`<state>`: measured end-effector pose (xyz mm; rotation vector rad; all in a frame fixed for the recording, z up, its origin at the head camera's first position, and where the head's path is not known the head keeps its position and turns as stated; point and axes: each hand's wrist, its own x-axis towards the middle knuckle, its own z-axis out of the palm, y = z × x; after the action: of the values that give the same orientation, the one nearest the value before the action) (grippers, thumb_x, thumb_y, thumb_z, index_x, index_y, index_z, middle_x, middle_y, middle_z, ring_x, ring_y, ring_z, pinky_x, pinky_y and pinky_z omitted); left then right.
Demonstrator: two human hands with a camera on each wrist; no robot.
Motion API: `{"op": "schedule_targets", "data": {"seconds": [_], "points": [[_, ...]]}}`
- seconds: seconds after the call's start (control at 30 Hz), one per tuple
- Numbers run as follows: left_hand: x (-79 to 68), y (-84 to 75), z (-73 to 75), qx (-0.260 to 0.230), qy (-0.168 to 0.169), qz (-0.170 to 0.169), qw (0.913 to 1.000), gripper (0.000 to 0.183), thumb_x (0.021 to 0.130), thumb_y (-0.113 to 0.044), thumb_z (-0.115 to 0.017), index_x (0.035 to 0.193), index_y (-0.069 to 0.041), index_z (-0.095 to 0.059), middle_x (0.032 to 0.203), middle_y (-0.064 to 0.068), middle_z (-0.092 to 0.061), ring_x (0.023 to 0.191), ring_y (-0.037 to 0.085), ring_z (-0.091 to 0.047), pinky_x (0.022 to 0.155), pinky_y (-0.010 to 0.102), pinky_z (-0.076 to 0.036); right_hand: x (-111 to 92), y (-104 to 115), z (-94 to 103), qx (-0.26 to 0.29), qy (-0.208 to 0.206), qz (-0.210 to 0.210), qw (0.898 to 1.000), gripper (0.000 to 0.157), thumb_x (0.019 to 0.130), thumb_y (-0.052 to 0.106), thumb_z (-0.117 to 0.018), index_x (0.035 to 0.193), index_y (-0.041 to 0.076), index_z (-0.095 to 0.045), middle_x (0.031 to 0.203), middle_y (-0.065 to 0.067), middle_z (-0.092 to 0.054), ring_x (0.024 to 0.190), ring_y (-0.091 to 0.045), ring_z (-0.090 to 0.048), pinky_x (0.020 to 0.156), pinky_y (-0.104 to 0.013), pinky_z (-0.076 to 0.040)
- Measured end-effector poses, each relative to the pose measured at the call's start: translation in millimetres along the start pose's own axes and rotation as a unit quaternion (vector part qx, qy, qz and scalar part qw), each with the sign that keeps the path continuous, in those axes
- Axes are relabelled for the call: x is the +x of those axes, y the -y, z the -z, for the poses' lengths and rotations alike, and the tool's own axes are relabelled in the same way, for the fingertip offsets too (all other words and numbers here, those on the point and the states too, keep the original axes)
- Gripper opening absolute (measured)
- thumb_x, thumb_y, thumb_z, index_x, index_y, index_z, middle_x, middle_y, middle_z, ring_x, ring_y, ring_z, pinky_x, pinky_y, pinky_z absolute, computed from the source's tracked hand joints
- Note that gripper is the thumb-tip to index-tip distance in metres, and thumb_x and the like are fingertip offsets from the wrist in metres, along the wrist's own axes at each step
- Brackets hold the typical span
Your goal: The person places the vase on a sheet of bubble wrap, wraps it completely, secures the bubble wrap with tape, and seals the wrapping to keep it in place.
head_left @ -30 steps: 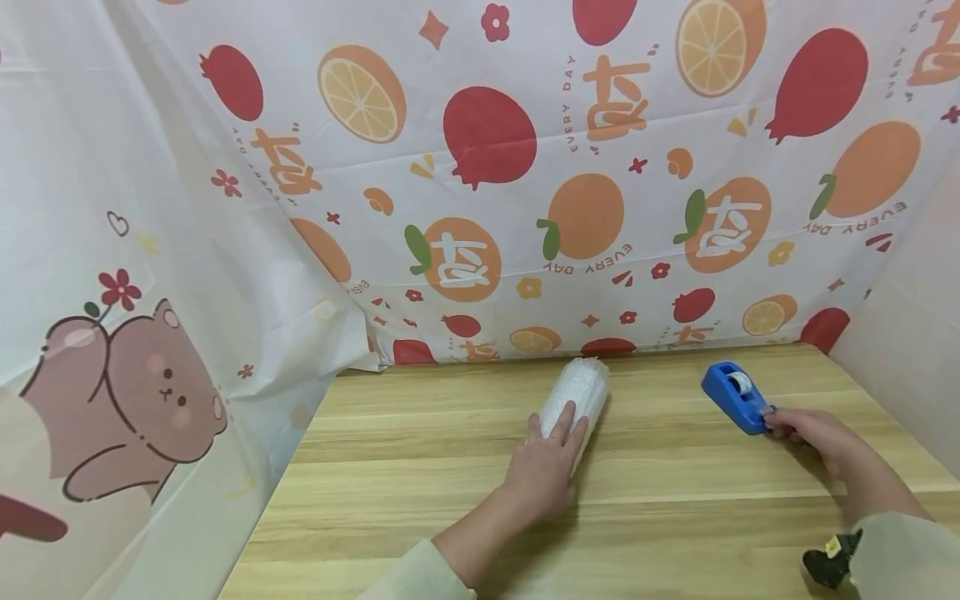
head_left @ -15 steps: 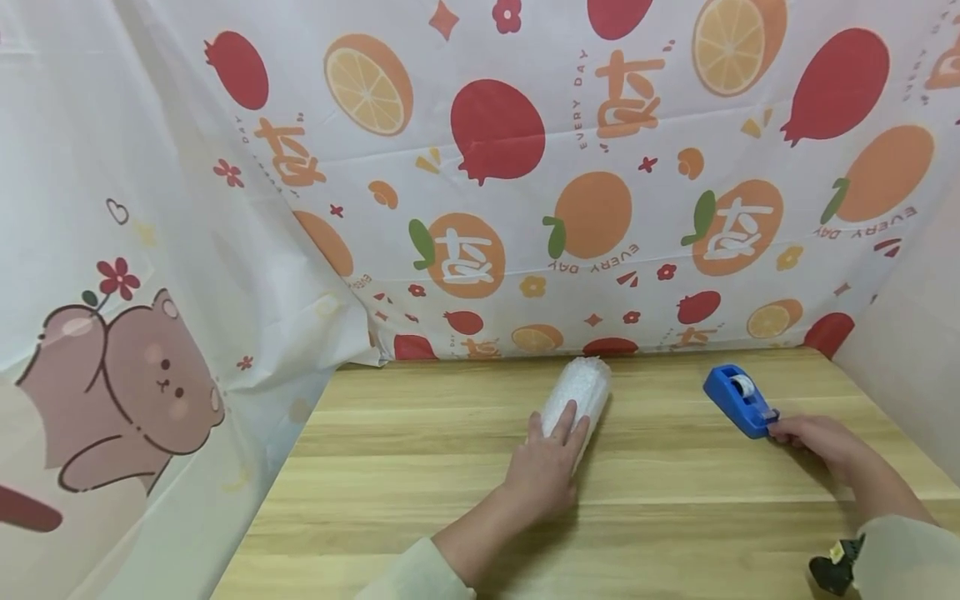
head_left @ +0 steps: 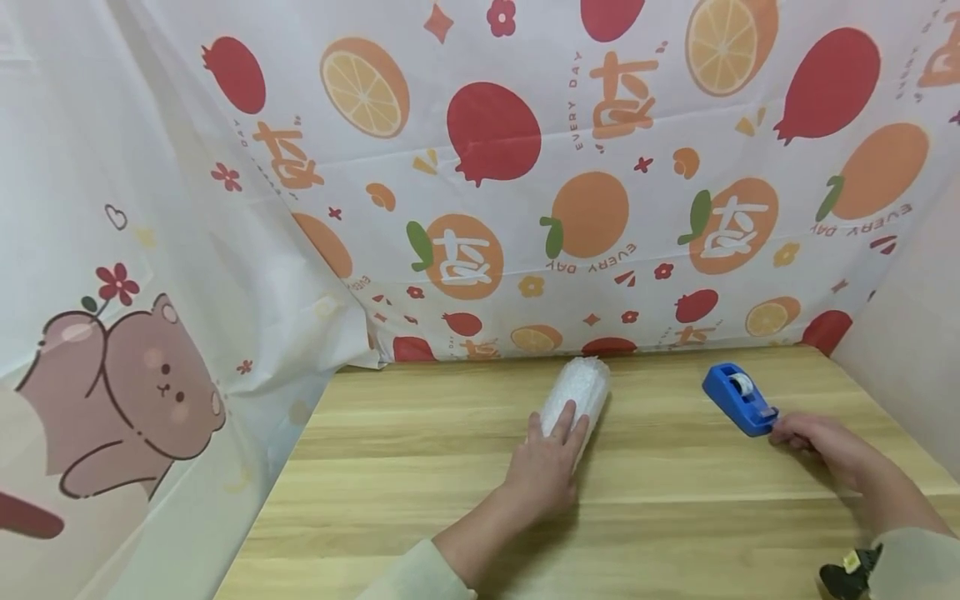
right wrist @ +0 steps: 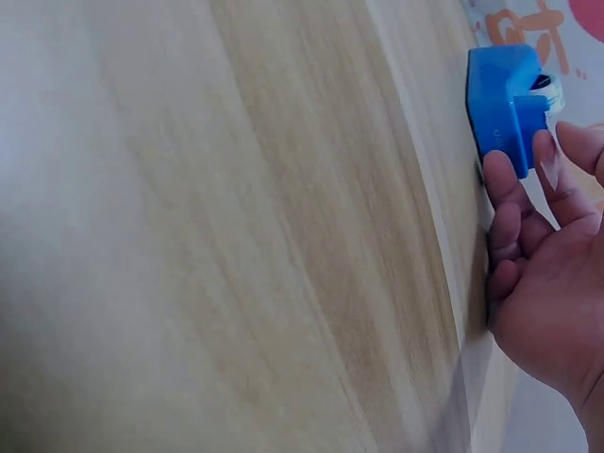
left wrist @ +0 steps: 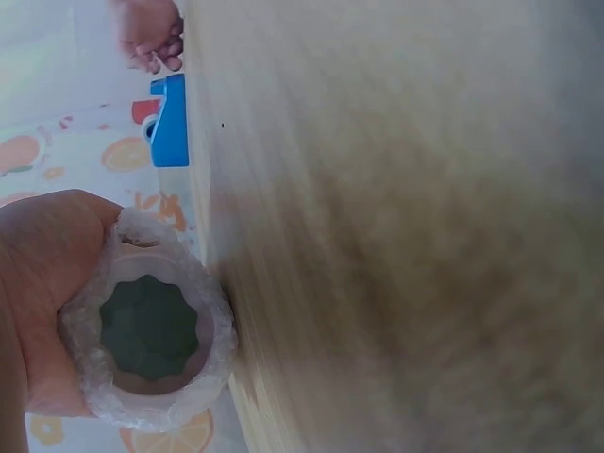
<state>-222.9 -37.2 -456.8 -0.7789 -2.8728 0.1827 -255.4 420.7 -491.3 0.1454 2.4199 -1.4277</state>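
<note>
My left hand lies over a bubble-wrapped cylinder on the wooden table, fingers spread along its top and bending round its sides. In the left wrist view, the cylinder's near end shows a dark green scalloped shape inside the clear bubble wrap. To the right, a blue tape dispenser stands on the table. My right hand is just off its cutter end. In the right wrist view, a strip of clear tape shows at the index finger, close to the thumb.
The wood-grain table reaches back to a fruit-print cloth hanging behind it. A bear-print cloth hangs on the left. A small black device sits by the right sleeve.
The right hand has drawn slightly away from the dispenser's cutter end, toward the right. The left hand and the wrapped cylinder stay where they were.
</note>
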Motion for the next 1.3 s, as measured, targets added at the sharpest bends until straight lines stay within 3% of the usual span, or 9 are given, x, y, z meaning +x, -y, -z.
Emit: {"op": "schedule_targets", "data": {"seconds": [0.1, 0.17, 0.23, 0.37, 0.6, 0.83, 1.03, 1.2, 1.3], "points": [[-0.5, 0.2, -1.4, 0.01, 0.004, -0.001, 0.9999, 0.09, 0.081, -0.041, -0.071, 0.157, -0.025, -0.024, 0.164, 0.002, -0.021, 0.129, 0.049, -0.045, 0.069, 0.042, -0.059, -3, 1, -5.0, 0.012, 0.017, 0.025, 0.999, 0.039, 0.103, 0.035, -0.045, 0.103, 0.004, -0.069, 0.089, 0.008, -0.058, 0.084, -0.009, -0.052, 0.074, -0.024, -0.041], [-0.7, 0.1, -2.1, 0.017, 0.006, -0.002, 0.9998, 0.091, 0.082, -0.04, -0.07, 0.157, -0.022, -0.022, 0.164, 0.001, -0.02, 0.13, 0.048, -0.045, 0.067, 0.04, -0.059, -7, 8, -9.6, 0.021, 0.029, 0.021, 0.999, 0.035, 0.103, 0.035, -0.046, 0.097, 0.008, -0.067, 0.085, 0.007, -0.056, 0.08, -0.01, -0.052, 0.071, -0.026, -0.041], [-1.1, 0.2, -2.2, 0.021, 0.007, 0.0, 0.9997, 0.091, 0.083, -0.039, -0.069, 0.157, -0.019, -0.02, 0.165, 0.001, -0.018, 0.131, 0.047, -0.044, 0.064, 0.038, -0.058, -10, 21, -15.1, 0.027, 0.046, 0.027, 0.998, 0.034, 0.104, 0.036, -0.045, 0.09, 0.01, -0.061, 0.081, 0.005, -0.053, 0.077, -0.012, -0.051, 0.068, -0.027, -0.04], [-1.7, 0.7, -1.9, 0.021, 0.002, 0.007, 0.9997, 0.089, 0.082, -0.036, -0.069, 0.156, -0.015, -0.024, 0.165, 0.0, -0.017, 0.132, 0.046, -0.044, 0.06, 0.035, -0.058, -11, 53, -28.7, 0.036, 0.061, 0.064, 0.995, 0.03, 0.104, 0.035, -0.046, 0.091, 0.009, -0.055, 0.079, 0.002, -0.049, 0.075, -0.015, -0.05, 0.065, -0.03, -0.041], [-2.3, 1.2, -3.0, 0.022, -0.003, 0.001, 0.9998, 0.082, 0.082, -0.036, -0.069, 0.153, -0.016, -0.032, 0.165, 0.002, -0.019, 0.131, 0.046, -0.045, 0.058, 0.036, -0.058, -2, 91, -60.0, 0.035, 0.049, 0.122, 0.991, 0.031, 0.101, 0.03, -0.055, 0.108, 0.0, -0.058, 0.095, -0.009, -0.061, 0.08, -0.015, -0.054, 0.066, -0.029, -0.049], [-2.2, 2.6, -3.9, 0.007, -0.009, 0.005, 0.9999, 0.084, 0.081, -0.039, -0.071, 0.153, -0.018, -0.033, 0.165, 0.01, -0.013, 0.129, 0.046, -0.046, 0.063, 0.039, -0.059, 8, 124, -99.9, -0.031, 0.024, 0.159, 0.987, 0.043, 0.097, 0.033, -0.062, 0.119, -0.004, -0.063, 0.117, -0.021, -0.063, 0.098, -0.027, -0.06, 0.083, -0.043, -0.055], [-2.1, 3.2, -3.7, -0.008, -0.011, 0.014, 0.9998, 0.083, 0.08, -0.038, -0.072, 0.152, -0.02, -0.034, 0.162, 0.016, -0.02, 0.13, 0.045, -0.045, 0.066, 0.041, -0.059, 21, 149, -132.6, -0.093, -0.001, 0.176, 0.98, 0.03, 0.093, 0.029, -0.069, 0.111, 0.005, -0.071, 0.1, -0.008, -0.072, 0.088, -0.02, -0.063, 0.081, -0.044, -0.056], [-1.5, 3.8, -3.8, -0.014, -0.002, 0.017, 0.9998, 0.084, 0.081, -0.04, -0.072, 0.153, -0.022, -0.032, 0.162, 0.015, -0.021, 0.132, 0.044, -0.043, 0.066, 0.041, -0.059, 28, 160, -155.0, -0.104, 0.003, 0.213, 0.971, 0.026, 0.092, 0.02, -0.069, 0.112, 0.003, -0.071, 0.088, -0.002, -0.07, 0.08, -0.017, -0.063, 0.073, -0.039, -0.056], [-1.2, 3.4, -3.5, -0.011, -0.004, 0.015, 0.9998, 0.085, 0.081, -0.041, -0.073, 0.153, -0.022, -0.032, 0.162, 0.016, -0.022, 0.131, 0.044, -0.044, 0.065, 0.04, -0.059, 30, 166, -165.0, -0.09, 0.025, 0.233, 0.968, 0.048, 0.09, 0.011, -0.07, 0.136, 0.006, -0.057, 0.081, -0.007, -0.069, 0.075, -0.021, -0.062, 0.067, -0.032, -0.054]]}}
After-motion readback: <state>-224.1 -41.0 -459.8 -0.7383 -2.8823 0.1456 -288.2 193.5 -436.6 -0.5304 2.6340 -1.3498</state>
